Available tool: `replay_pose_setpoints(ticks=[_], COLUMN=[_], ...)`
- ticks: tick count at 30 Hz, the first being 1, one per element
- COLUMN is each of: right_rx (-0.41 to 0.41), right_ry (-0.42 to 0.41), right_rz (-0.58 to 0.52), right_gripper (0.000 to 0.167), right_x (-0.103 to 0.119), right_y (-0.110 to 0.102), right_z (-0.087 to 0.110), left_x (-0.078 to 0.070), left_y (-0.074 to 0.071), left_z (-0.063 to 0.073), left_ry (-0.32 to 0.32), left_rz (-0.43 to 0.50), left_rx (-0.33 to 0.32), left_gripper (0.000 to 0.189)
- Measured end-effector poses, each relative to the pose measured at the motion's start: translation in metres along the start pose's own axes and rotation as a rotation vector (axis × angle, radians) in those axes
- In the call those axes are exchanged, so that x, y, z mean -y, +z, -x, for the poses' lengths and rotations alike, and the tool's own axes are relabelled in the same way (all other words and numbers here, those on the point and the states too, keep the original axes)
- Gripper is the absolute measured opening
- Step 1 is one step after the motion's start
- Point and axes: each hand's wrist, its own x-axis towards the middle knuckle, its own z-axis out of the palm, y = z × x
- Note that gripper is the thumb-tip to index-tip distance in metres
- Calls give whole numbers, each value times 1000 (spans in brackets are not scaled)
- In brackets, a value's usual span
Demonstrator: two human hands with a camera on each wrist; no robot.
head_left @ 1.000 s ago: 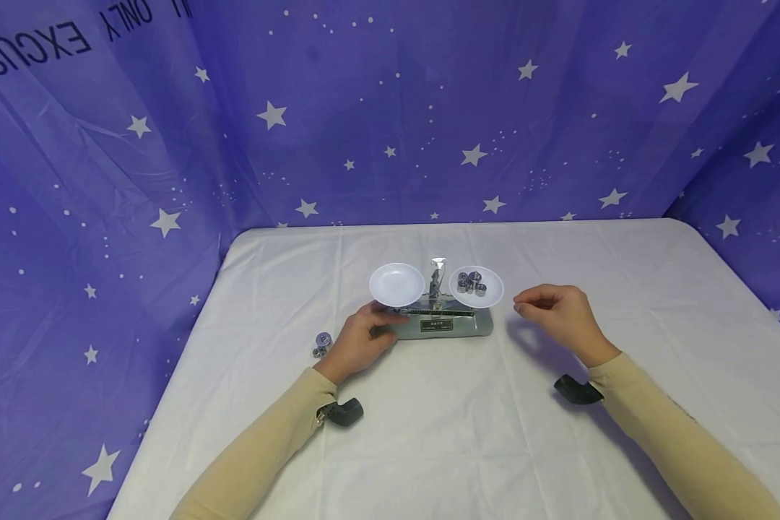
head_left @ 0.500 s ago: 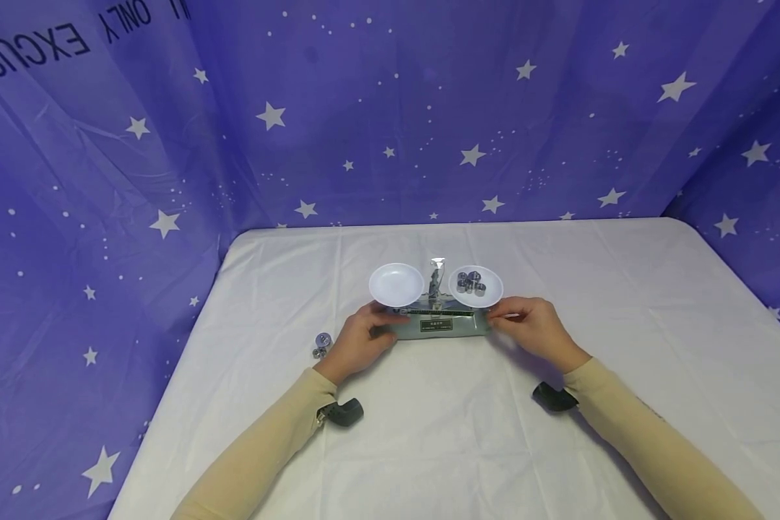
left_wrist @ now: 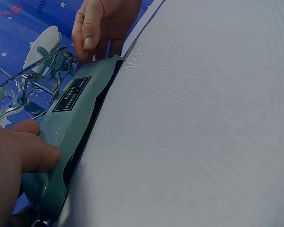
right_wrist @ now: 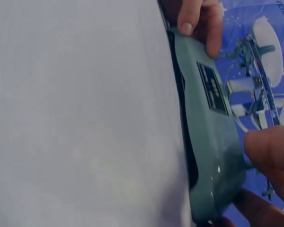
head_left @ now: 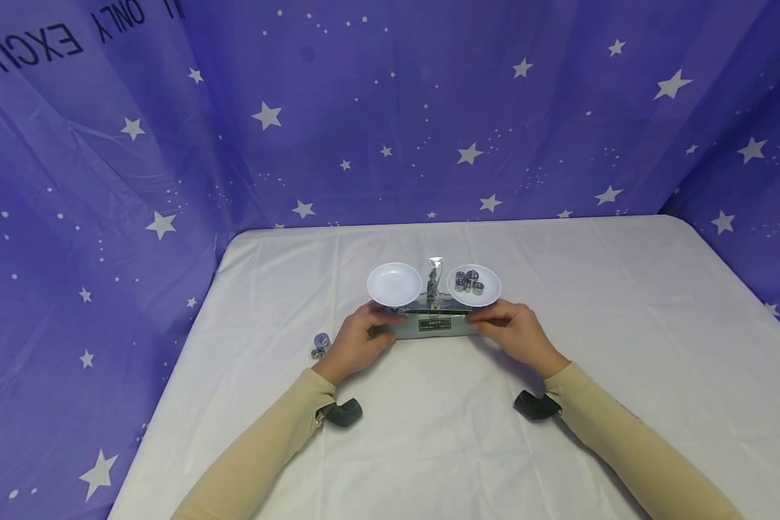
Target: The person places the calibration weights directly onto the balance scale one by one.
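Note:
A small balance scale with a grey-green base stands on the white-covered table. Its left pan is bare, and the right pan holds several shiny metal weights. My left hand grips the base's left end; the left wrist view shows the thumb lying over its front. At the opposite end my right hand holds the base, thumb toward the front and fingers partly hidden behind the end. The dark label faces me between both hands.
A few more metal weights sit on the table left of the left forearm. Black wrist cameras hang under both sleeves. A blue star-patterned curtain encloses the table's back and sides.
My right hand has come in from the right of the scale and taken hold of the base's right end. The left hand has stayed on the left end.

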Motion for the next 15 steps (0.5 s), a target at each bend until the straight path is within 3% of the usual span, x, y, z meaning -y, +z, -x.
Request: replay_pose_setpoints(ticks=[7,15], right_rx=[14,-37], right_ry=[15,17], right_rz=[12,108], right_gripper=[24,26], right_x=[-6,-7], right_y=[13,18], right_z=[3,4], left_x=[0,1], left_y=[0,0], left_z=[1,0], left_ry=[-2,7], left_rz=[21,26], left_rx=[5,4], left_gripper=[32,32])
